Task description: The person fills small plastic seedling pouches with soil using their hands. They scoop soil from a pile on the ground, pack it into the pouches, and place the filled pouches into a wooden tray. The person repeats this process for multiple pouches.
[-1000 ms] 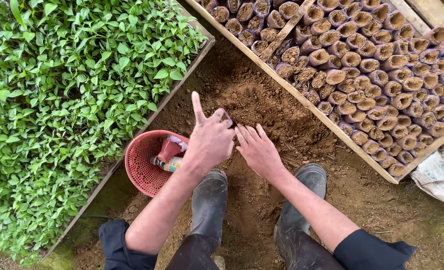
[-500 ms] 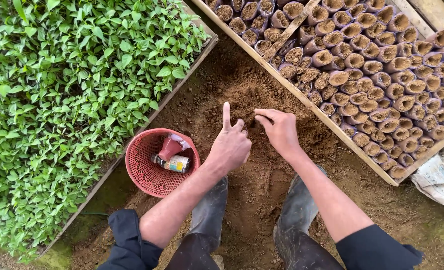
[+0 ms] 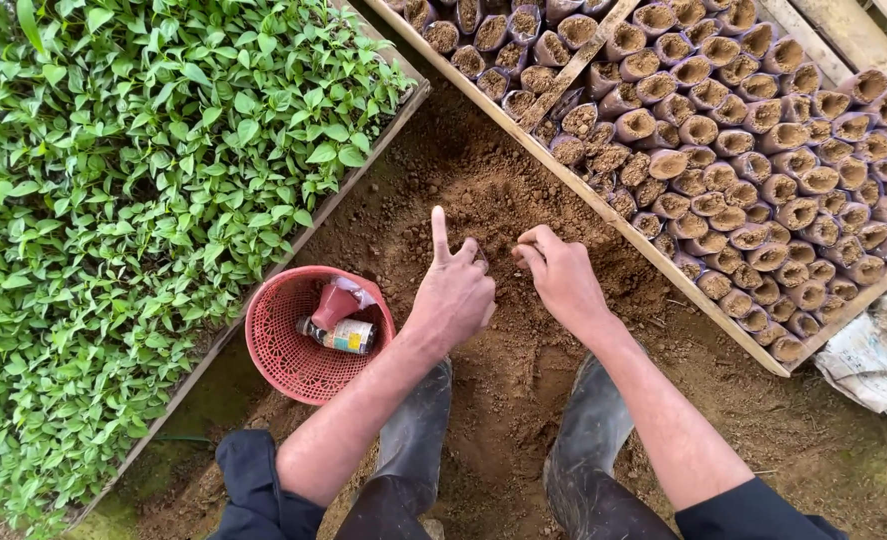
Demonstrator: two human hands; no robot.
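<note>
Hands (image 3: 508,285) over soil (image 3: 503,200), fists mostly curled, left forefinger raised; contents unclear. Risk: soil spilling past bags (image 3: 723,150) right.

Bare brown soil (image 3: 503,400) forms the ground, loose and heaped in the middle. On it sit a red plastic basket (image 3: 273,350), a wooden frame of green seedlings (image 3: 143,180) on the left, a wooden frame of soil-filled bags (image 3: 743,150) on the right, and a white sack (image 3: 878,350) at the far right edge.
</note>
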